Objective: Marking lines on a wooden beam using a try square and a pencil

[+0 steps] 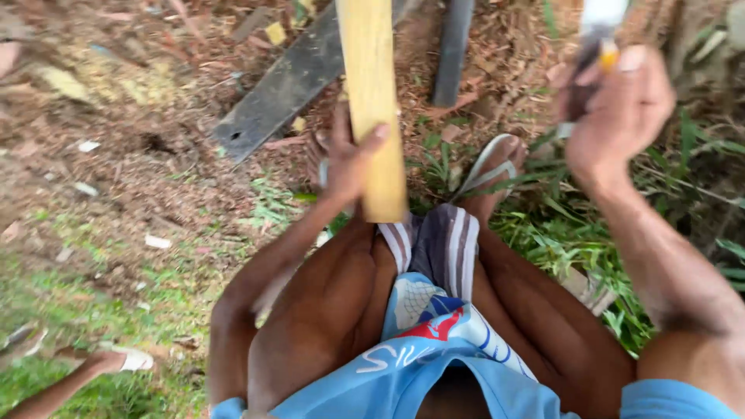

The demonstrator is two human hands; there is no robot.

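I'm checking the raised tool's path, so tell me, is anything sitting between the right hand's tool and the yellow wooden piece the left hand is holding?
Nothing visible does. The right hand holds a blurred tool raised off to the side of the yellow wooden piece, which the left hand grips near its lower end. Between them lie only the ground litter and a sandalled foot far below.

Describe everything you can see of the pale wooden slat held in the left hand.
The wooden slat is a flat, straight strip of pale yellowish wood, smooth and bare. It stands nearly upright, its top running out of the picture and its squared lower end stopping just above the person's knees. The left hand grips it near that lower end, thumb across its front face. Behind it lie dark planks on leaf-strewn ground. The right hand, apart from it, holds a blurred tool.
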